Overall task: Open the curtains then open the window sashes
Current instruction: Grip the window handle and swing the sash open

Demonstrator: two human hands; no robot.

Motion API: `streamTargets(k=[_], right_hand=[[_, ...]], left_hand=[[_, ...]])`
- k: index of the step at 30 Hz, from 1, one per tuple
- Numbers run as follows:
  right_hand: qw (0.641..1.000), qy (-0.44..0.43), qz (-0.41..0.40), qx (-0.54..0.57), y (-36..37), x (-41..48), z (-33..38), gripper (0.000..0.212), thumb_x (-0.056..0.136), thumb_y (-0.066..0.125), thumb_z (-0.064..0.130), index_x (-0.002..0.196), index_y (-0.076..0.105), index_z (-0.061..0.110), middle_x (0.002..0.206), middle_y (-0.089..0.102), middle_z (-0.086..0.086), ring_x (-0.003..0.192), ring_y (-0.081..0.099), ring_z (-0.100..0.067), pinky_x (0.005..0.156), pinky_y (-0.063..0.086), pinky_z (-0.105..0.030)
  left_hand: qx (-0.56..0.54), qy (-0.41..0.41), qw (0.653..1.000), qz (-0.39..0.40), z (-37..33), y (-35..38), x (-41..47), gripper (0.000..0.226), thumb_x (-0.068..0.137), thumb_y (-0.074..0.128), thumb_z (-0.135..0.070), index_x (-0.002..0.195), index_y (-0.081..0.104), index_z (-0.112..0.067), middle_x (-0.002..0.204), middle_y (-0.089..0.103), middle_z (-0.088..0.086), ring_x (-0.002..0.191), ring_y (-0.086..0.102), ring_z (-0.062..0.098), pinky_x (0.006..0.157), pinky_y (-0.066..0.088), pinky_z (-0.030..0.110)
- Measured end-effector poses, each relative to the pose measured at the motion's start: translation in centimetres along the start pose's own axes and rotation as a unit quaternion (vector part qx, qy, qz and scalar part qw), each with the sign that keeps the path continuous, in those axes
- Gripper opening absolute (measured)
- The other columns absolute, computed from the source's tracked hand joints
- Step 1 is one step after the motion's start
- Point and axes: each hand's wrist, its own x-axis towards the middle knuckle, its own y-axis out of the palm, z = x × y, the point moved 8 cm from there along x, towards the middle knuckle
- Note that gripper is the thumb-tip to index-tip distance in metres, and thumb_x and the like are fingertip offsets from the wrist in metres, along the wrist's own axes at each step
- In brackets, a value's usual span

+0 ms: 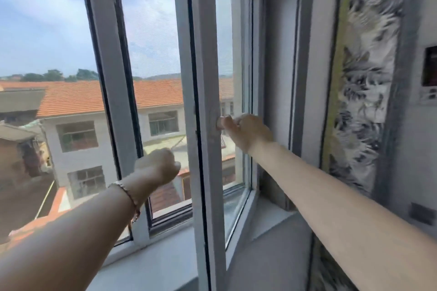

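A white-framed window fills the view. Its right sash (203,59) stands swung inward, edge toward me. My right hand (248,132) is closed around the white handle (220,123) on that sash's stile. My left hand (158,166), a bracelet on its wrist, is stretched toward the left sash (113,92) with its fingers curled; what it touches is hidden behind the hand. The patterned grey and white curtain (364,82) hangs gathered at the right side of the window.
A grey windowsill (165,262) runs below the sashes. The wall at the far right carries a small dark picture (429,71). Outside are white houses with orange tiled roofs (75,99) and sky.
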Motion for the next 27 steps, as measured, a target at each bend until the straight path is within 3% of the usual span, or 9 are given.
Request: streamTargets(k=[5,9,11,13,15,17,20,24,27], right_hand=[[0.991,0.074,-0.059,0.089,-6.9,-4.1,-6.2,0.049,0.074,0.036,0.049,0.046,0.038,0.009,0.057,0.046,-0.012,0.059,0.047,-0.021,0.064,0.039,-0.03],[0.985,0.122,-0.108,0.057,-11.8,-6.5,-11.0,0.047,0.094,0.033,0.032,0.052,0.041,0.013,0.053,0.051,0.0,0.05,0.043,-0.017,0.05,0.034,-0.024],[0.97,0.153,-0.184,0.037,-14.2,-8.0,-13.2,0.043,0.097,0.032,0.032,0.063,0.05,0.013,0.06,0.058,0.001,0.055,0.048,-0.018,0.049,0.035,-0.025],[0.928,0.174,-0.327,0.036,-16.1,-10.4,-14.1,0.033,0.095,0.037,0.033,0.093,0.062,0.012,0.088,0.061,-0.003,0.08,0.059,-0.022,0.064,0.045,-0.03],[0.904,0.119,-0.41,-0.032,-16.5,-11.8,-12.3,0.054,0.088,0.039,0.04,0.127,0.05,0.005,0.121,0.051,-0.014,0.113,0.05,-0.029,0.097,0.044,-0.039],[0.932,0.064,-0.321,-0.155,-14.6,-10.8,-10.0,0.082,0.084,0.045,0.051,0.144,0.025,-0.001,0.146,0.029,-0.028,0.137,0.027,-0.037,0.115,0.022,-0.044],[0.935,0.13,-0.215,-0.25,-13.9,-9.5,-11.4,0.107,0.084,0.06,0.048,0.149,-0.012,0.005,0.154,-0.015,-0.031,0.145,-0.009,-0.041,0.119,0.001,-0.048],[0.929,0.148,-0.206,-0.269,-16.7,-9.5,-14.4,0.11,0.082,0.064,0.048,0.149,-0.015,0.013,0.155,-0.015,-0.027,0.146,-0.001,-0.039,0.12,0.007,-0.047],[0.929,0.167,-0.209,-0.255,-18.5,-9.8,-16.4,0.111,0.079,0.068,0.048,0.151,-0.011,0.019,0.157,-0.01,-0.023,0.147,0.006,-0.035,0.116,0.022,-0.045]], left_hand=[[-0.033,0.074,0.997,0.017,-9.9,1.9,-1.9,0.037,0.093,0.044,-0.021,0.057,0.041,-0.015,0.061,0.05,0.001,0.045,0.036,0.01,0.039,0.025,0.019],[-0.044,0.124,0.991,0.027,-17.2,3.2,-3.2,0.036,0.093,0.044,-0.02,0.058,0.041,-0.015,0.057,0.042,-0.001,0.051,0.039,0.015,0.048,0.033,0.022],[-0.041,0.142,0.989,0.024,-20.3,3.6,-3.6,0.039,0.092,0.044,-0.021,0.055,0.038,-0.015,0.055,0.041,-0.002,0.052,0.04,0.015,0.051,0.035,0.022],[-0.042,0.157,0.987,0.021,-22.6,4.2,-3.8,0.034,0.092,0.043,-0.02,0.059,0.045,-0.012,0.061,0.051,0.003,0.055,0.044,0.017,0.047,0.032,0.022],[-0.047,0.166,0.985,0.022,-24.6,4.8,-3.8,0.028,0.093,0.041,-0.02,0.086,0.063,-0.004,0.084,0.068,0.012,0.066,0.058,0.024,0.046,0.032,0.023],[-0.05,0.172,0.984,0.019,-26.1,5.2,-3.7,0.03,0.096,0.038,-0.022,0.101,0.063,-0.005,0.084,0.067,0.009,0.076,0.064,0.025,0.051,0.037,0.024],[-0.066,0.171,0.982,0.034,-27.9,6.3,-3.3,0.028,0.094,0.038,-0.02,0.078,0.058,-0.008,0.062,0.053,0.002,0.066,0.057,0.024,0.053,0.039,0.025],[-0.099,0.173,0.979,0.05,-30.4,7.3,-2.5,0.031,0.093,0.041,-0.019,0.098,0.065,0.001,0.097,0.069,0.015,0.085,0.07,0.031,0.057,0.043,0.026],[-0.081,0.181,0.979,0.053,-32.0,7.4,-2.4,0.024,0.091,0.043,-0.015,0.082,0.063,-0.006,0.078,0.065,0.01,0.083,0.069,0.031,0.058,0.04,0.027]])
